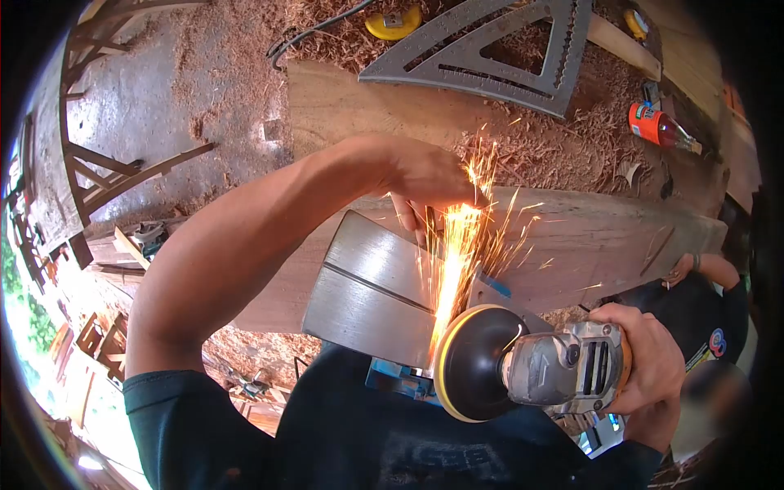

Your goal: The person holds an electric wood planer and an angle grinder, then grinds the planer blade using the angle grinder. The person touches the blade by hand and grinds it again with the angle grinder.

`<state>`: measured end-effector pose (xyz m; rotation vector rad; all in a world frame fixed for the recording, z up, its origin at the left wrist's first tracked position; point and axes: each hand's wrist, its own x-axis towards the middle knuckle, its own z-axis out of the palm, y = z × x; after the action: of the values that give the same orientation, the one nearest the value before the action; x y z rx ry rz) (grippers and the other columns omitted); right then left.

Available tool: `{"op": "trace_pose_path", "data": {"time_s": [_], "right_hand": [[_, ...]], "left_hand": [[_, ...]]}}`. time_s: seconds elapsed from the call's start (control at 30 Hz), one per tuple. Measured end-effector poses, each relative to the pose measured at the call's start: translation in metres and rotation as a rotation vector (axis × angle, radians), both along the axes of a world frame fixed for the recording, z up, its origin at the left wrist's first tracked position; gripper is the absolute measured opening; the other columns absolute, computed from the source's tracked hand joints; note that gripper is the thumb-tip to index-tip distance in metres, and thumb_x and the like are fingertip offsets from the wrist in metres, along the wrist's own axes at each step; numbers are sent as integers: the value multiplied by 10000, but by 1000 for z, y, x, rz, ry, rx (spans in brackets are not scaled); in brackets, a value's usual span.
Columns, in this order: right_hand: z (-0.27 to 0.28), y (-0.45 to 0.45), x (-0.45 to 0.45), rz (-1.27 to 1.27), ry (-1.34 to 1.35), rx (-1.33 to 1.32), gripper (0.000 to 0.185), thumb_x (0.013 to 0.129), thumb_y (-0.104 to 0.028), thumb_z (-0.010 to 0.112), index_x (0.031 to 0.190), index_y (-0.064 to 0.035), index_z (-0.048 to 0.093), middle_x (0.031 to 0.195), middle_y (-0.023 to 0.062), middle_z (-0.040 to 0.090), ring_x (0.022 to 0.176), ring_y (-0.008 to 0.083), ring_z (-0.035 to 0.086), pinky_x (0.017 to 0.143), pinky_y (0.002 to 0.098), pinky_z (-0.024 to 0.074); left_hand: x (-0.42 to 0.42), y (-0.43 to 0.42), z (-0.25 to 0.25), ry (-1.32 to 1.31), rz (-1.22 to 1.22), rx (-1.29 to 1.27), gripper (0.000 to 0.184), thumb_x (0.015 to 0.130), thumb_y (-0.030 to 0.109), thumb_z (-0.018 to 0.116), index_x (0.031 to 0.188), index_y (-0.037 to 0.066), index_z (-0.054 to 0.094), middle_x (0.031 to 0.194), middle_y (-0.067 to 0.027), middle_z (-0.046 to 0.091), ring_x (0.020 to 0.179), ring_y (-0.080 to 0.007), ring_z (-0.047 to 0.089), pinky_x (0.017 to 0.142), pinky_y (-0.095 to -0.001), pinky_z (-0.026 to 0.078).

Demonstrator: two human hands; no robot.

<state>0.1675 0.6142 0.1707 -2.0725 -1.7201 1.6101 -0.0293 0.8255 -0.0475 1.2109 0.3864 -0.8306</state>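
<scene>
My right hand (653, 359) is wrapped round the body of an angle grinder (563, 369), whose round black disc (478, 363) has a yellow rim. Bright sparks (451, 286) stream from the disc up toward my left hand (433, 184). That hand is bent down over the far side of the metal machine, its fingers curled and partly hidden by sparks; what they hold, if anything, is hidden. A flat silver metal plate (371, 282) with a slot across it lies below my left wrist. Blue metal parts (400, 380) show beneath the plate.
A wooden beam (604, 237) runs behind the machine. Beyond it are wood shavings, a metal triangle square (490, 61), a yellow tape measure (394, 23) and a red-labelled bottle (663, 129). At the right, a co-worker's hand (680, 268) shows. Curved wooden pieces (147, 173) stand at the left.
</scene>
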Motion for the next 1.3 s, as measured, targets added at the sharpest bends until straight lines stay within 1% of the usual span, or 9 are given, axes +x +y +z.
{"op": "trace_pose_path", "data": {"time_s": [0.07, 0.13, 0.33, 0.37, 0.5, 0.6, 0.9, 1.1, 1.3], "right_hand": [[1, 2, 1, 20, -29, 5, 902, 457, -348, 929, 1220, -26, 571, 1035, 117, 684, 857, 288, 674, 783, 342, 510], [3, 10, 6, 58, -71, -22, 896, 528, -329, 932, 1263, -11, 531, 1012, 158, 707, 842, 304, 726, 768, 358, 559], [-11, -18, 27, -301, 18, -162, 936, 450, -271, 879, 1284, -46, 519, 1042, 131, 673, 935, 324, 662, 844, 353, 489], [-10, -20, 30, -259, -67, -190, 951, 434, -260, 871, 1292, -59, 515, 1056, 120, 668, 949, 327, 646, 862, 359, 475], [-18, -25, 37, -314, -35, -220, 945, 435, -265, 872, 1289, -66, 521, 1050, 129, 672, 946, 337, 646, 859, 364, 479], [-24, -24, 37, -341, -18, -207, 929, 446, -265, 880, 1284, -73, 528, 1052, 132, 675, 950, 345, 646, 860, 368, 481], [-40, 6, 37, -182, 38, -214, 914, 502, -214, 904, 1309, -81, 495, 1041, 135, 685, 938, 365, 672, 838, 381, 511], [-47, 21, 38, -99, 19, -205, 905, 521, -222, 907, 1310, -72, 490, 1021, 136, 689, 918, 359, 683, 814, 391, 519], [-50, 29, 36, -96, -4, -234, 900, 527, -241, 908, 1308, -77, 492, 1026, 130, 687, 917, 355, 678, 821, 392, 514]], "left_hand": [[7, 3, -4, 128, -116, -100, 606, 991, 543, 486, 1105, -20, 682, 1059, -172, 704, 865, -244, 720, 737, -335, 613], [6, 4, -6, 114, -126, -113, 601, 994, 546, 477, 1101, -8, 682, 1054, -152, 708, 840, -231, 719, 726, -317, 607], [7, 5, -5, 112, -133, -134, 552, 999, 504, 485, 1017, -6, 696, 978, -126, 724, 807, -203, 720, 702, -299, 592], [7, 5, -3, 106, -139, -130, 545, 1001, 493, 485, 1013, -9, 697, 961, -125, 725, 803, -200, 720, 701, -297, 589], [5, 8, 3, 43, -156, -113, 530, 1008, 458, 473, 1004, -19, 705, 926, -126, 728, 801, -194, 723, 703, -293, 581], [8, 9, -2, 63, -192, -167, 534, 1008, 457, 475, 1014, -23, 708, 948, -125, 733, 810, -195, 726, 714, -296, 584], [15, 13, -8, 207, -217, -244, 606, 1036, 507, 356, 1093, 20, 713, 1097, -147, 717, 927, -238, 721, 777, -336, 591], [16, 16, -4, 236, -188, -305, 670, 1036, 536, 296, 1142, 8, 695, 1139, -169, 706, 970, -268, 713, 844, -372, 585], [17, 16, -8, 227, -193, -283, 694, 1034, 546, 288, 1151, -11, 685, 1153, -179, 700, 986, -279, 709, 871, -386, 585]]}}
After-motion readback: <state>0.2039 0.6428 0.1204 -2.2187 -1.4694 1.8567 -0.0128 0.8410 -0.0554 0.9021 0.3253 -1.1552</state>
